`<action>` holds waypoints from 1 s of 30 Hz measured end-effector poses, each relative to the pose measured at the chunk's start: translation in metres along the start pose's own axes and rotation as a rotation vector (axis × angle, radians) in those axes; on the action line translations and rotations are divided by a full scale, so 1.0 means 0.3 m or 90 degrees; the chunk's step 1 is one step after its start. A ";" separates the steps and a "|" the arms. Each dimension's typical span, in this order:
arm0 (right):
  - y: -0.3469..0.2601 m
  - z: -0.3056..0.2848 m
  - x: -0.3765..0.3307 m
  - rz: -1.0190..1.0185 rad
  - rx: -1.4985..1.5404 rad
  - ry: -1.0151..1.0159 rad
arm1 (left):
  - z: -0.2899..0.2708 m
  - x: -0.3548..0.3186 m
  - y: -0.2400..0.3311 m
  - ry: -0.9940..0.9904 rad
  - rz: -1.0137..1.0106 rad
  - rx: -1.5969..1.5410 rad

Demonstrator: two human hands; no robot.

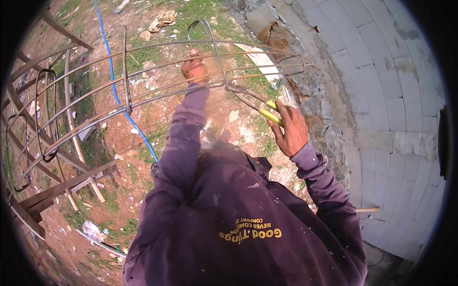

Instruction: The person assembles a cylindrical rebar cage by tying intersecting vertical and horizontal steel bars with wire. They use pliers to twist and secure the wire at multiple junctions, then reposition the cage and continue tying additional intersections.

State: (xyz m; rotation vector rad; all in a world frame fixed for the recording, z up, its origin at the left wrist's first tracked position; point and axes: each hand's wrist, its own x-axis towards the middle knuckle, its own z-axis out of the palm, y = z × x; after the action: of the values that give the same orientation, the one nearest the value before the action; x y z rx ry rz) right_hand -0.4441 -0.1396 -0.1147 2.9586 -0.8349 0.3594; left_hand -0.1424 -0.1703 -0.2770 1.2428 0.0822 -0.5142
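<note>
A long cage of rusty steel bars (143,71) with rectangular stirrups runs across the upper half of the view, lying on wooden trestles. My left hand (194,69) grips one of the long bars right beside a stirrup (210,47). My right hand (291,129) holds pincers with yellow-green handles (267,112); their jaws (232,87) bite at the joint where the stirrup crosses a bar. Both arms wear dark purple sleeves.
A wall of pale grey blocks (381,95) curves along the right. A blue hose (114,90) crosses the bare ground and grass under the cage. Wooden trestles (67,186), loose stones and scraps of litter lie at the left and below.
</note>
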 end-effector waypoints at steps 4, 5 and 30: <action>0.030 0.047 -0.007 0.018 0.115 -0.082 | 0.004 0.015 -0.003 0.013 0.006 0.023; 0.037 0.064 -0.009 0.172 0.429 -0.247 | 0.008 0.017 -0.004 0.014 0.004 0.036; -0.042 0.193 -0.016 0.189 0.553 -0.199 | -0.009 -0.006 0.034 -0.013 0.012 0.018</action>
State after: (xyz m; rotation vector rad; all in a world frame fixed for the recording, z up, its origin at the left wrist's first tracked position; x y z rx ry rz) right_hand -0.4294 -0.1327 -0.1719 3.7459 -1.4816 0.3356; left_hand -0.1393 -0.1650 -0.2682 1.2640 0.0462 -0.5130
